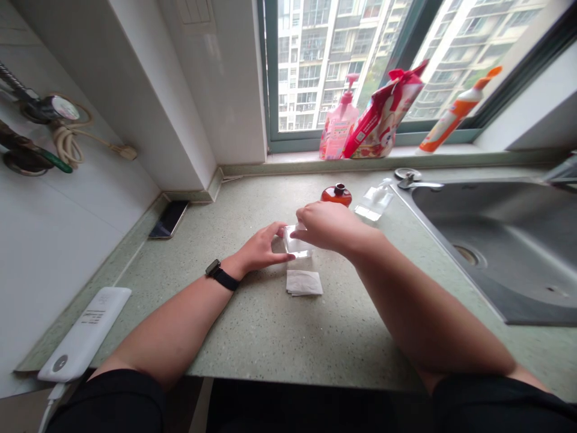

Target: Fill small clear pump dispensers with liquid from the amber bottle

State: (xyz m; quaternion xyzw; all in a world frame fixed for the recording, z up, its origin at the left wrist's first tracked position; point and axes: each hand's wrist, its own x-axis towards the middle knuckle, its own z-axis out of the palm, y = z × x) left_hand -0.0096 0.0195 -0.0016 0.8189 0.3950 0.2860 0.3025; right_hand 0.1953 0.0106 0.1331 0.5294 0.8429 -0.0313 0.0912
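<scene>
I hold the clear container (pixel 298 247) in my left hand (pixel 260 249), just far of the folded tissue (pixel 304 282) on the desk (pixel 252 337), presumably to steady it while my right hand (pixel 329 225) pinches its top; the tissue seems kept near for reach.

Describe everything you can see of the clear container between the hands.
The clear container is colourless and boxy, apparently glass or plastic, with bright lower edges. It seems to rest on the speckled counter, beyond the folded tissue. The left hand holds its side; the right hand, at its top, hides that part.
</scene>
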